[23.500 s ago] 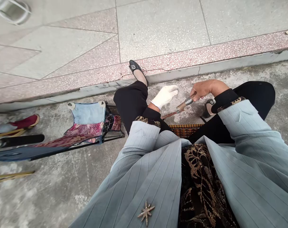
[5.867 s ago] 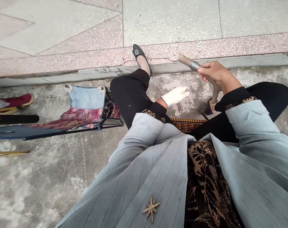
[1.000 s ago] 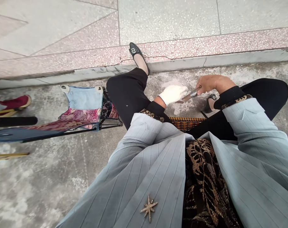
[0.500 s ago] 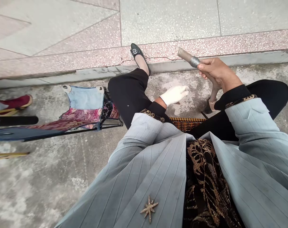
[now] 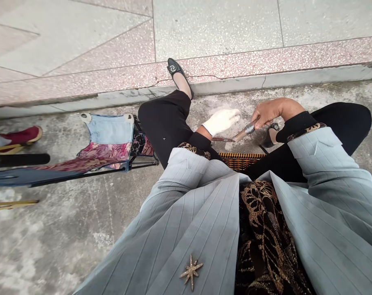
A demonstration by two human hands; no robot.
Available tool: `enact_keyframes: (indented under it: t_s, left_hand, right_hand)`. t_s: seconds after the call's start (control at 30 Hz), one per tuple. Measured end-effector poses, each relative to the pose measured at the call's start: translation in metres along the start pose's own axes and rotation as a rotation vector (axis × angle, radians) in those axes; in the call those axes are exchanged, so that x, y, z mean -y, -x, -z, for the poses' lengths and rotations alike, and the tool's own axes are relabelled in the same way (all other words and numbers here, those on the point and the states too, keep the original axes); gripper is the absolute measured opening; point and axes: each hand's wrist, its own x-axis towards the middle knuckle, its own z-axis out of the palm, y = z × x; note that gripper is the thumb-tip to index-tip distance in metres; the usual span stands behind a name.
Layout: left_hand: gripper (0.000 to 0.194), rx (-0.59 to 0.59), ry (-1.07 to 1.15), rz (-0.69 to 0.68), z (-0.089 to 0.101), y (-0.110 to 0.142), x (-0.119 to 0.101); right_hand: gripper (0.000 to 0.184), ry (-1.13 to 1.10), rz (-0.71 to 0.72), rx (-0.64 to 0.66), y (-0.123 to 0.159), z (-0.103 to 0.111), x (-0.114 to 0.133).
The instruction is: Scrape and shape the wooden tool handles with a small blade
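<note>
My right hand (image 5: 267, 112), bare, is closed around a pale wooden stick (image 5: 241, 134) bound with silver wire near my fingers. The stick slants down to the left, and its far end meets or overlaps a thin reddish-brown rod (image 5: 223, 139). My left hand (image 5: 220, 122), in a white glove, is just above that rod with its fingers curled together. What those fingers hold, if anything, is hidden. Behind the hands lies grey concrete ground, and a woven wicker edge (image 5: 241, 160) shows between my legs.
A folding chair (image 5: 110, 129) with blue and floral fabric stands at left. Past it are a red shoe (image 5: 21, 136), a black tube-like bar (image 5: 20, 159) and yellow poles (image 5: 14, 203). A raised tiled ledge (image 5: 210, 85) runs across ahead, with my left foot (image 5: 179, 76) on it.
Half a second ago my right hand held the stick raised over the ledge; now it is lowered beside my left hand. The left hand has shifted slightly left, and more of the reddish rod shows.
</note>
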Motion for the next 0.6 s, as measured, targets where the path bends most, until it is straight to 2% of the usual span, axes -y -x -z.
enact_keyframes:
  t_s: [0.03, 0.07, 0.1, 0.17, 0.27, 0.43, 0.53, 0.6]
  left_hand:
    - [0.035, -0.028, 0.044, -0.006, 0.0, -0.001, 0.001]
    - [0.038, -0.052, 0.086, -0.005, 0.0, -0.001, 0.001]
    - [0.042, -0.072, 0.119, 0.002, 0.0, -0.001, 0.001]
    - [0.046, -0.098, 0.171, 0.03, 0.001, -0.001, 0.0]
    - [0.035, -0.094, 0.226, 0.073, 0.0, 0.0, 0.001]
    - [0.031, 0.037, 0.181, 0.081, -0.006, -0.001, -0.003]
    - [0.034, 0.126, 0.116, 0.062, -0.006, 0.0, -0.009]
    - [0.037, 0.125, 0.069, 0.061, -0.004, 0.001, -0.012]
  right_hand:
    - [0.031, -0.099, 0.092, 0.046, 0.005, 0.001, 0.001]
    - [0.036, -0.201, 0.186, 0.029, 0.01, 0.002, 0.001]
    - [0.041, -0.303, 0.276, -0.045, 0.015, 0.003, 0.002]
    - [0.047, -0.503, 0.425, -0.29, 0.022, 0.006, 0.002]
    - [0.045, -0.714, 0.504, -0.578, 0.023, 0.006, 0.0]
    - [0.043, -0.734, 0.305, -0.754, 0.006, 0.004, -0.007]
    - [0.04, -0.551, 0.093, -0.911, -0.002, 0.008, -0.012]
    - [0.037, -0.324, -0.089, -0.947, -0.006, 0.011, -0.013]
